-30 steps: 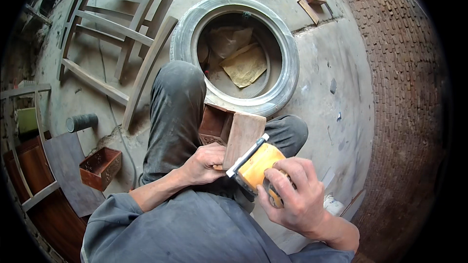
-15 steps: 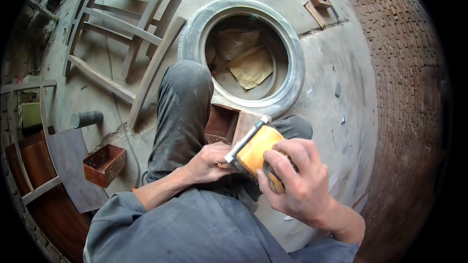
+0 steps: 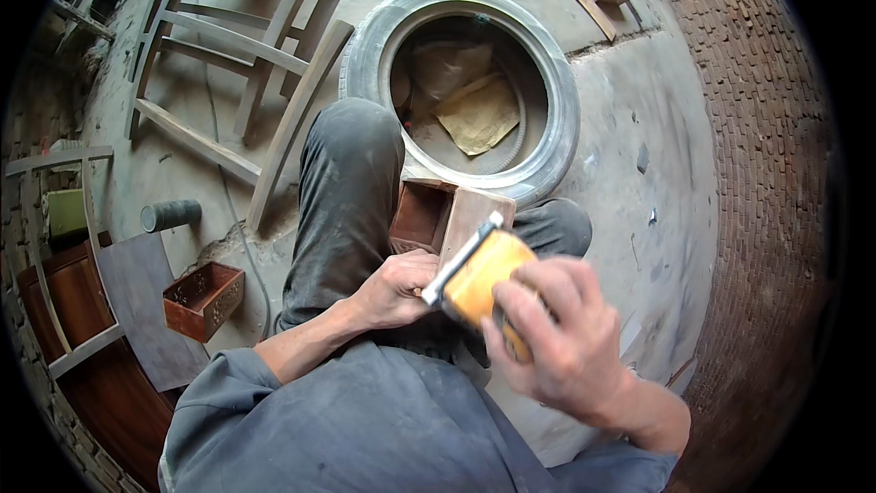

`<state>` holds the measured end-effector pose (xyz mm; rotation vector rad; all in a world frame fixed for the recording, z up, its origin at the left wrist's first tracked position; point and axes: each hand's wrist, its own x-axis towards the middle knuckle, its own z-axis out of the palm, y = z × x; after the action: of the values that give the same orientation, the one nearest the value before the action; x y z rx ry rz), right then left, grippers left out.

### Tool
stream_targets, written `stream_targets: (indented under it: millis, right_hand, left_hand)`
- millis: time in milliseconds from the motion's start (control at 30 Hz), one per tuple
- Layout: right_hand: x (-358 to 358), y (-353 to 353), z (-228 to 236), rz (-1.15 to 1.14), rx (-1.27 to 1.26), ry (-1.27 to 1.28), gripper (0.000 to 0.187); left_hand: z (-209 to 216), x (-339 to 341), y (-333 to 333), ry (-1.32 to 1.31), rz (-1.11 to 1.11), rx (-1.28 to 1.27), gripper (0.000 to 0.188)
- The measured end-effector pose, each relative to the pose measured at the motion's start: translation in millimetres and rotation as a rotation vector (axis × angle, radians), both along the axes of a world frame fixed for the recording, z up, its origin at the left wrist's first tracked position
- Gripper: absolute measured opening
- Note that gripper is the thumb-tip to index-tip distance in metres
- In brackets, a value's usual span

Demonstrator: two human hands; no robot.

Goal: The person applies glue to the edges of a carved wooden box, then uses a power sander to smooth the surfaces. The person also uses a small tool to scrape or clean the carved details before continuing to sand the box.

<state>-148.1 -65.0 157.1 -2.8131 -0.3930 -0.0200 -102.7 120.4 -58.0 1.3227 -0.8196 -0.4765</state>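
A wooden box (image 3: 425, 216) sits between my knees, its dark reddish hollow side showing and a paler, bare-looking face (image 3: 482, 210) turned up to the right. My left hand (image 3: 401, 287) is closed on the near end of this box, with its fingertips partly hidden. In my right hand (image 3: 568, 336) is a yellow electric sander (image 3: 491, 276), gripped from above by its rounded dark body. The sander's flat pad, edged with a pale clamp strip, lies against or just over the pale face; the exact contact is hidden.
Beyond my knees lies a large tire (image 3: 558, 91) with yellowish sheets inside. Wooden frames (image 3: 301, 128) stand at the upper left. Left of me are a carved reddish box (image 3: 203, 303), a dark cylinder (image 3: 171, 215) and a grey board (image 3: 151, 310). A brick surface (image 3: 766, 173) runs along the right.
The sander has slid slightly down the box's pale face, so more of its far end shows. My right hand moved with it and is a little blurred. The whole view has shifted slightly.
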Motion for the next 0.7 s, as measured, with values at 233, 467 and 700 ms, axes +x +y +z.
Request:
stream_targets:
  millis: [233, 467, 700]
  right_hand:
    - [34, -12, -7, -0.063, -0.006, -0.089, 0.038]
    - [29, -7, -2, 0.021, 0.026, -0.04, 0.041]
    - [18, -7, -4, -0.002, -0.006, -0.043, 0.04]
  left_hand:
    - [4, -2, -7, 0.009, 0.044, -0.083, 0.017]
    - [-3, 6, -3, 0.105, 0.007, 0.007, 0.015]
    - [-3, 8, -7, 0.02, 0.041, -0.057, 0.017]
